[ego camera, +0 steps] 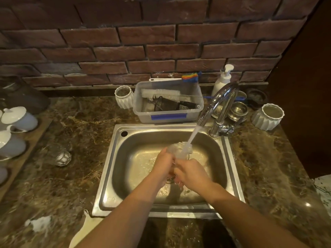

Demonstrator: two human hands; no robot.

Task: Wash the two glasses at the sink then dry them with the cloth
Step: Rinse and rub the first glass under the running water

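Note:
Over the steel sink (114, 169) I hold a clear glass (176, 149) tilted under the running water from the chrome tap (221, 102). My left hand (163, 162) grips its left side and my right hand (189, 171) wraps its lower part; most of the glass is hidden by my fingers and the water. A second clear glass (60, 154) lies on its side on the marble counter, left of the sink. A pale cloth (89, 224) lies at the counter's front edge, partly under my left forearm.
Behind the sink stands a plastic tub (168, 116) with brushes, a soap pump bottle (223, 79), two white ribbed cups (124, 96) (269, 116) and steel bowls (238, 110). White teacups (17, 117) sit on a wooden board at far left. Brick wall behind.

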